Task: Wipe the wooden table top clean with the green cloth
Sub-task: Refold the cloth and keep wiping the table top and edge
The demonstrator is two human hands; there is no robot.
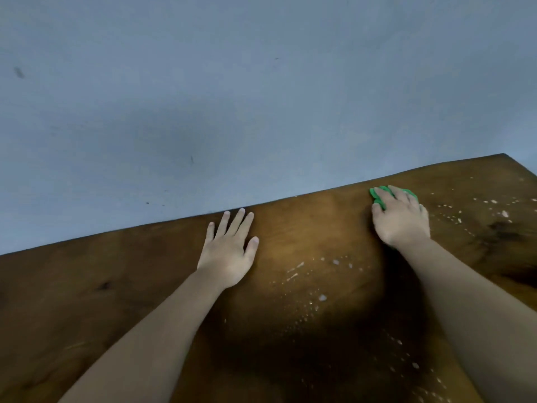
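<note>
The brown wooden table top (87,286) fills the lower half of the view. My right hand (402,219) presses down on the green cloth (377,196) near the table's far edge; only the cloth's left and top rims show past my fingers. My left hand (229,248) lies flat on the wood with fingers spread, holding nothing, close to the far edge. White specks and crumbs (322,298) are scattered over the wood between my arms and further crumbs (504,213) lie right of the cloth.
A plain blue-grey wall (232,97) stands directly behind the table's far edge. The table's far right corner (504,155) is in sight. A dark stain (502,228) marks the wood at the right.
</note>
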